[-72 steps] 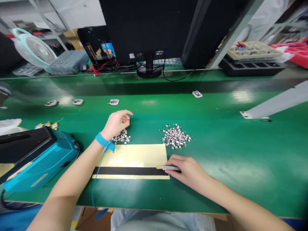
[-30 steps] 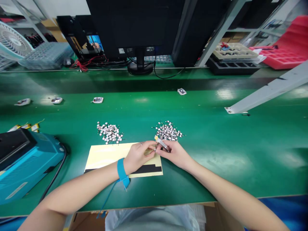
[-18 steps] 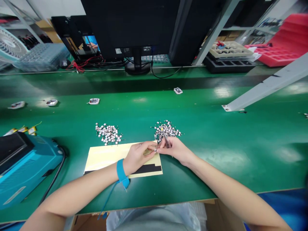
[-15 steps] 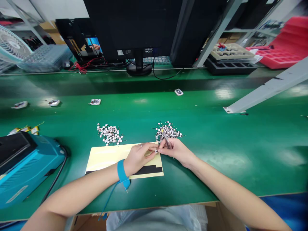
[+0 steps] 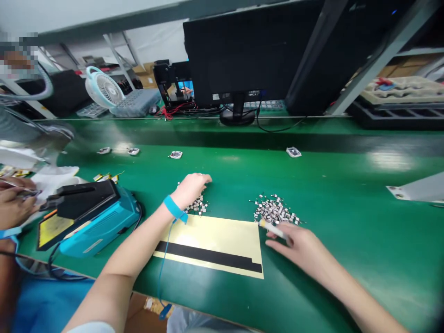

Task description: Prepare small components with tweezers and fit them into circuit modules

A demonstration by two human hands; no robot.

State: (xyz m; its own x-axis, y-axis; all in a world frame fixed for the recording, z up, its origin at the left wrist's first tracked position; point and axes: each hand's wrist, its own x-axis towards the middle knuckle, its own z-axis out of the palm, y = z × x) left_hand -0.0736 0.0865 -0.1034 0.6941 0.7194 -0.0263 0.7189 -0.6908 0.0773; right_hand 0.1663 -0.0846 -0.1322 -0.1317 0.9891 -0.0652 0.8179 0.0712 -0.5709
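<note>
Right hand (image 5: 300,247) pinches a pair of slim tweezers (image 5: 274,229) between thumb and fingers. Their long axis runs from the hand up and to the left, and the yellow-marked end points at the lower edge of a heap of tiny metal-and-dark pieces (image 5: 274,209), just beside it. Left hand (image 5: 190,189) is curled and hangs over a smaller heap of the same pieces (image 5: 197,206); its fingertips are hidden, so I cannot tell whether it holds anything. A blue wrist strap (image 5: 174,209) circles that wrist, with a thin blue cord (image 5: 163,273) falling across the bench edge.

Below both heaps lies a cream backing sheet (image 5: 222,236) carrying a long black strip (image 5: 208,255), its right edge close to the tweezers hand. All of this sits on a green bench (image 5: 347,194). Left of the sheet stands a teal machine with a black lid (image 5: 100,226), and past it a co-worker's hands (image 5: 14,199) work at the frame edge. Small flat packs (image 5: 175,155) lie farther up the bench, before a monitor's back (image 5: 239,60).
</note>
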